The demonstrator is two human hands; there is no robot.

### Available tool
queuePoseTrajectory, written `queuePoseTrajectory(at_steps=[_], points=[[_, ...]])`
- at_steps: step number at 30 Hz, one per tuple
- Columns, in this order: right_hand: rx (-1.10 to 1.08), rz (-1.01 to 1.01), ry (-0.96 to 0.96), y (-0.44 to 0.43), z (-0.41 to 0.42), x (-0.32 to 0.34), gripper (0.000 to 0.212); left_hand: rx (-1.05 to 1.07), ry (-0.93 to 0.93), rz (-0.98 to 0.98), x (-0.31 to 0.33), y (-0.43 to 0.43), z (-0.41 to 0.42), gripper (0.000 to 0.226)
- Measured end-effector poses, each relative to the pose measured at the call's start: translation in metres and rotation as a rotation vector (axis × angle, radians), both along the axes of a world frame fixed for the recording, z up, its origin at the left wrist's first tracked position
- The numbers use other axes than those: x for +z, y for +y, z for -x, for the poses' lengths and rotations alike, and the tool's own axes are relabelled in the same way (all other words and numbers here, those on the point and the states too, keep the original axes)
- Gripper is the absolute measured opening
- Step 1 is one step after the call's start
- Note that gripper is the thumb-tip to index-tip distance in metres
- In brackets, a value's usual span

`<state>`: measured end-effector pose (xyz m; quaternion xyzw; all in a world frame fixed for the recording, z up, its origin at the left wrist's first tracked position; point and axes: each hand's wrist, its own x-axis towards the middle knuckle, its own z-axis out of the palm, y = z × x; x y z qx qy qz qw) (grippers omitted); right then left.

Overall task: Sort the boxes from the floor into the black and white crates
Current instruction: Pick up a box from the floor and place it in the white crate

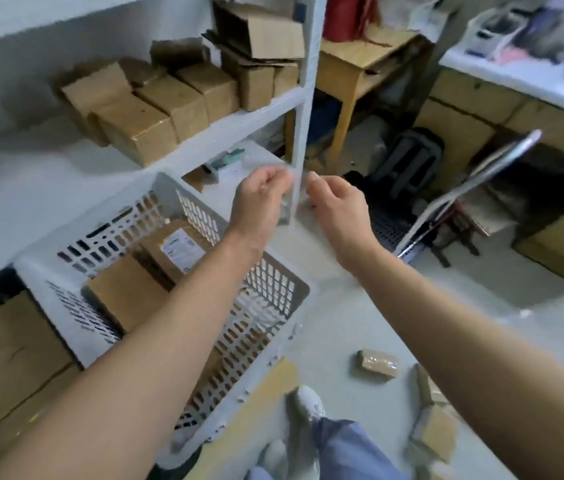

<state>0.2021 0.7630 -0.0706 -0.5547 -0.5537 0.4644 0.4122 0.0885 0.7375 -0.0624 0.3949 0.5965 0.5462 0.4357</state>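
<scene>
Since the white crate stands low at left, boxes already flat inside, it suits dropping more in. The left hand and right hand hover curled by the shelf post; whether they pinch the faint blur between them, I cannot tell. A small box lies flat on the floor, long axis left-right.

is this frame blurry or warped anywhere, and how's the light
Head view: the left hand and right hand are motion-smeared, so whether they hold anything is unclear. Head view: the shelf post slants and bows, wide-angle warp. Head view: light is soft and even, no hard shadows.
</scene>
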Motion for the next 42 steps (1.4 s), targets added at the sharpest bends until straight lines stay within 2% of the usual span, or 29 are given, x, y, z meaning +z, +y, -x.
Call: queuePoseTrajectory(at_steps=[2,6,12,21,25,31,42], points=[[-0.147,-0.006,-0.020,-0.016,-0.044,0.002,0.026,-0.139,-0.006,-0.020,0.004,0.000,-0.036,0.015],[-0.436,-0.004,-0.020,-0.065,-0.138,0.002,0.049,-0.382,-0.014,0.010,-0.001,-0.013,-0.122,0.012],[-0.773,0.037,-0.042,-0.166,-0.259,-0.005,0.025,-0.742,-0.018,0.068,-0.010,-0.070,-0.245,0.011],[-1.106,0.141,-0.021,-0.325,-0.380,-0.036,0.023,-1.093,0.043,0.188,-0.033,-0.179,-0.385,0.027],[-1.158,0.212,0.003,-0.386,-0.419,-0.057,0.025,-1.133,0.054,0.271,-0.051,-0.235,-0.434,0.022],[-1.116,0.306,-0.027,-0.433,-0.462,-0.091,0.030,-1.088,0.045,0.398,-0.095,-0.282,-0.473,0.019],[-1.006,0.485,0.025,-0.400,-0.512,-0.166,0.026,-0.953,0.076,0.588,-0.176,-0.256,-0.518,0.016]])
